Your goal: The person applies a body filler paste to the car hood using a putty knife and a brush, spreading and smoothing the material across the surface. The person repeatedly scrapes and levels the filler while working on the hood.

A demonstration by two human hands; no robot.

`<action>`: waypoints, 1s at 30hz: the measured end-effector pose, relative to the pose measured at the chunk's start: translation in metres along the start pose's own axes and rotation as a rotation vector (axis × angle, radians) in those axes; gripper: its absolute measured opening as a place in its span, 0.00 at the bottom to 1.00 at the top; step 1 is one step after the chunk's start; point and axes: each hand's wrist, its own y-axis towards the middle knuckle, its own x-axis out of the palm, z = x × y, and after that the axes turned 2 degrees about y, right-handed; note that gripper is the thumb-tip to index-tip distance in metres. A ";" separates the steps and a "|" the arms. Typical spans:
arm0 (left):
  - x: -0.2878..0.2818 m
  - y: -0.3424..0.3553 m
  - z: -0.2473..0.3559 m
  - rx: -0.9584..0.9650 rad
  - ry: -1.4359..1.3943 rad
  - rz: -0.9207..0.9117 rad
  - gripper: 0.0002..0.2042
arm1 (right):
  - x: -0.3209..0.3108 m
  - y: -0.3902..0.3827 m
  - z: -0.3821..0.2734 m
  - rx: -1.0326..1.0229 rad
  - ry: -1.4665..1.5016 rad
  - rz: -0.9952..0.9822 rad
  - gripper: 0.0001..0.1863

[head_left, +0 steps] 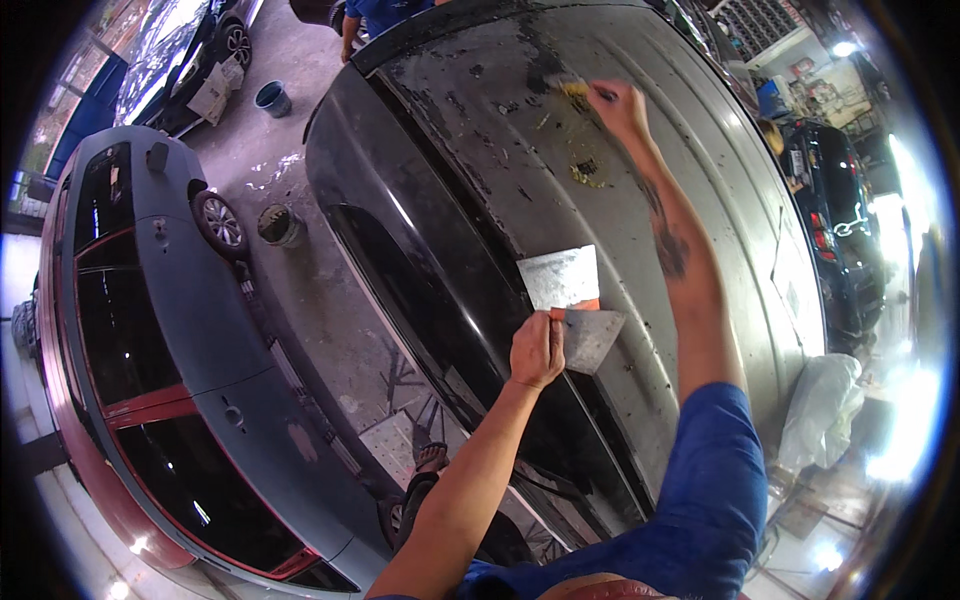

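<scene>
My left hand (pixel 537 352) is closed on two wide-bladed putty knives: one has a pale, smeared blade (pixel 560 278), the other a grey blade (pixel 594 342), with orange showing at their handles. They are held over the side edge of a vehicle's grey roof (pixel 650 230). Farther off, my right arm reaches across the roof. The fingers of my right hand (pixel 620 108) are closed on a small brush (pixel 573 92) with yellowish bristles, which is down at the roof surface. Nearby lies a wet yellowish smear (pixel 588 172). Around it the paint is dark, patchy and flaking.
At left stands a grey and red car (pixel 240 400); between the vehicles, a bucket (pixel 280 226) and a blue bucket (pixel 272 98) stand on the floor. A person in blue (pixel 385 15) is beyond the roof's far end. Clear plastic sheeting (pixel 822 410) hangs at right.
</scene>
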 end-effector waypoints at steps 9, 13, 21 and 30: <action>-0.002 0.003 0.000 0.026 0.018 -0.069 0.04 | 0.009 0.029 0.030 0.093 -0.081 0.080 0.12; -0.002 0.003 0.000 0.038 0.031 -0.041 0.04 | 0.013 0.025 -0.007 -0.110 0.120 -0.020 0.11; -0.003 0.004 0.003 0.024 0.026 -0.021 0.03 | -0.008 -0.020 -0.050 -0.088 0.070 -0.198 0.10; -0.001 0.002 0.001 0.024 -0.032 0.030 0.06 | 0.075 -0.035 -0.112 -0.280 0.120 -0.298 0.12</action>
